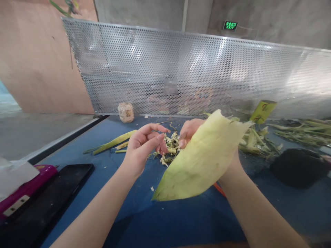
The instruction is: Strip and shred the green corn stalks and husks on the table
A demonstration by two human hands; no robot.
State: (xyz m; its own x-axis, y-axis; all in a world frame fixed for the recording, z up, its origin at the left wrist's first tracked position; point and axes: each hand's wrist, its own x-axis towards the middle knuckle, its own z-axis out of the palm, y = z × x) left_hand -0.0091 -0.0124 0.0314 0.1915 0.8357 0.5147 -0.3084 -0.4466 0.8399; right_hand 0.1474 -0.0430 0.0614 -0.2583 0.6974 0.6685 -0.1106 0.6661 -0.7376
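Across the right hand [190, 130] spreads a pale, tapering husk [203, 160].

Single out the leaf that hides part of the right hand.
The broad, pale green leaf in front of the right hand. The others lie on the table: slim leaves left of the left hand, a heap off right.

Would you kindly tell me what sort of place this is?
Probably a workshop: plant scraps lie on a blue tabletop, a perforated metal panel runs behind it, and a lit exit sign hangs beyond.
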